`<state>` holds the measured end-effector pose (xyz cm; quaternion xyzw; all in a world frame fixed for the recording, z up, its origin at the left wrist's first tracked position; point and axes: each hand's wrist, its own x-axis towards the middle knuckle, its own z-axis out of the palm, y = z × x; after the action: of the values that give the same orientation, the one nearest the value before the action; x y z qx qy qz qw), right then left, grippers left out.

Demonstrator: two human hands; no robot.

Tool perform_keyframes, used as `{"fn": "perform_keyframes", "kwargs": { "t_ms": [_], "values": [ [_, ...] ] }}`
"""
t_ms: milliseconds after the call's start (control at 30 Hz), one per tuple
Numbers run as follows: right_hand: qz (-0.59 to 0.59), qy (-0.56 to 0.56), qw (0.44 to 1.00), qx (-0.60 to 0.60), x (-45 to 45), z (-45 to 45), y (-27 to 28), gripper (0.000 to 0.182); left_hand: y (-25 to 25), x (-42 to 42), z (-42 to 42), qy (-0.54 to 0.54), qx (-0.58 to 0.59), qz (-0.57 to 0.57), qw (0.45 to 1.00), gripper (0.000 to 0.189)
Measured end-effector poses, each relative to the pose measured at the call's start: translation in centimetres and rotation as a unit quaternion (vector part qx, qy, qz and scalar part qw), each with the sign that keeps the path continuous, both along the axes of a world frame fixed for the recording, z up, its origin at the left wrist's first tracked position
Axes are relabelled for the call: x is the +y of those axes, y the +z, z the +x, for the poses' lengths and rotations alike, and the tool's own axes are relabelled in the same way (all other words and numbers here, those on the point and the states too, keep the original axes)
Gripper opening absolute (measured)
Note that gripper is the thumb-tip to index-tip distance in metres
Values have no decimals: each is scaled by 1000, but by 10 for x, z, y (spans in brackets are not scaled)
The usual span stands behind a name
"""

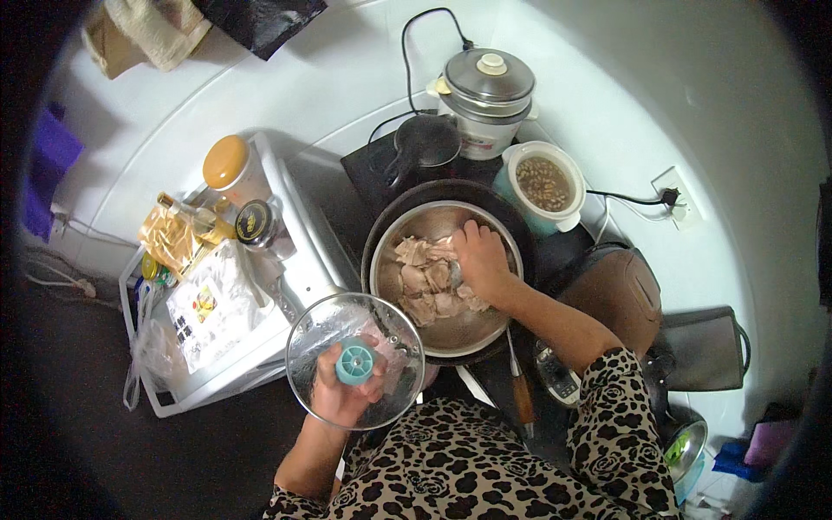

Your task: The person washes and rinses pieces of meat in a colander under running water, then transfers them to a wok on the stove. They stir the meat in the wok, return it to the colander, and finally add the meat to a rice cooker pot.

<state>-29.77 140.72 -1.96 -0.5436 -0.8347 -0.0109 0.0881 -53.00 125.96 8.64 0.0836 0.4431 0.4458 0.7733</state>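
Note:
My left hand [344, 393] grips a round glass pot lid [403, 312] by its turquoise knob [355, 361]. The lid is held off to the lower left of a wide metal basin [442, 341], close to its rim. Pale meat pieces [422, 279] lie inside the basin, which rests in a larger dark pan [377, 224]. My right hand [482, 260] reaches into the basin on its right side, fingers curled down at the meat. Its fingertips are partly hidden, so I cannot tell whether it grips a piece; a greyish thing shows beneath it.
Behind the pan stand a lidded white rice cooker [487, 104], a small black pan [426, 140] and a ceramic pot of beans in liquid [543, 185]. Left is a white cart [302, 260] with jars and bags. A wooden-handled utensil [522, 396] and a brown cooker [611, 292] sit right.

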Motion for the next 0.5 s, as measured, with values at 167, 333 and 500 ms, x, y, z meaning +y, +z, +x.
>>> {"fn": "perform_keyframes", "kwargs": {
  "t_ms": [167,333,500],
  "values": [
    [7,62,973,223,17,43,40,25,-4,1,3,7,-17,-9,1000,52],
    [-140,-139,942,272,90,147,38,39,0,6,6,-1,5,0,1000,53],
    [-117,-193,969,97,132,172,0,30,5,2,6,11,-3,-6,1000,54]
  ]
}}
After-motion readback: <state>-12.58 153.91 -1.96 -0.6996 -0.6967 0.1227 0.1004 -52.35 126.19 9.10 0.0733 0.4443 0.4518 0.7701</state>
